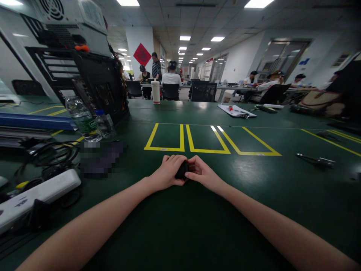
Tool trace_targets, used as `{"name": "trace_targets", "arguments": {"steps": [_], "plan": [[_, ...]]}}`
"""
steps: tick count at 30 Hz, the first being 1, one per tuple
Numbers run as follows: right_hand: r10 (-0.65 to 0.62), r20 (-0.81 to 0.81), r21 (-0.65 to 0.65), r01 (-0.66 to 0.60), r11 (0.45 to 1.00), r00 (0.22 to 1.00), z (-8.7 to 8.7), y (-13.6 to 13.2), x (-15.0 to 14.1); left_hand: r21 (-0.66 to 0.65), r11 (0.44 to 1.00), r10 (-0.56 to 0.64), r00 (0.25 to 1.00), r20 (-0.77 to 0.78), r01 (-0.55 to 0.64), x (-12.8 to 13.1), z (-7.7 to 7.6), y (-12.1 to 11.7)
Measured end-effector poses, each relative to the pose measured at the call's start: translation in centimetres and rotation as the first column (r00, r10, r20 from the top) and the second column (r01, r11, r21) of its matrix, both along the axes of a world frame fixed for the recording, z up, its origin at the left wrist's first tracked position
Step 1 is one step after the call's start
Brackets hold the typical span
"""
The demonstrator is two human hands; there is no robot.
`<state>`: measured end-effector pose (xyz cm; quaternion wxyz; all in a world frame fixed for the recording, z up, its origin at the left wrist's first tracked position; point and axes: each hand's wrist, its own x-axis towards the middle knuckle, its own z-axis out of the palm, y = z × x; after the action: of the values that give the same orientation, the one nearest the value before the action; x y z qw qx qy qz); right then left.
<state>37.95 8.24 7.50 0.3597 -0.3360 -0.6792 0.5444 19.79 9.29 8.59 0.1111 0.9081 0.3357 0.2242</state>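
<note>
A small black rounded object (pixel 182 170) sits between my two hands, just above or on the green table (pixel 183 222); its kind is hard to make out, since fingers cover much of it. My left hand (pixel 169 170) wraps over its left side and top, fingers closed round it. From the right, my right hand (pixel 201 173) pinches its edge between thumb and fingertips. Past the hands, yellow tape outlines (pixel 207 151) mark the table surface.
On the left are a white power strip (pixel 42 199), coiled black cables (pixel 53 152), a water bottle (pixel 81 116), a smaller bottle (pixel 105 124) and a computer case (pixel 98 75). A white cup (pixel 155 92), clipboard (pixel 236 111) and metal tool (pixel 316 160) lie farther out.
</note>
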Motion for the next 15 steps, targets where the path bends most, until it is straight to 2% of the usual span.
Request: {"name": "trace_targets", "arguments": {"steps": [9, 15], "plan": [[-0.077, 0.019, 0.003, 0.077, 0.997, 0.997, -0.22, -0.01, -0.25, -0.007, 1.0, -0.007, 1.0, 0.009, 0.007, -0.08, 0.01, 0.0], [-0.077, 0.089, -0.034, 0.081, 0.996, 0.993, -0.18, 0.22, -0.1, -0.022, 1.0, -0.003, 1.0, 0.002, 0.003, -0.07, 0.17, 0.0]]}}
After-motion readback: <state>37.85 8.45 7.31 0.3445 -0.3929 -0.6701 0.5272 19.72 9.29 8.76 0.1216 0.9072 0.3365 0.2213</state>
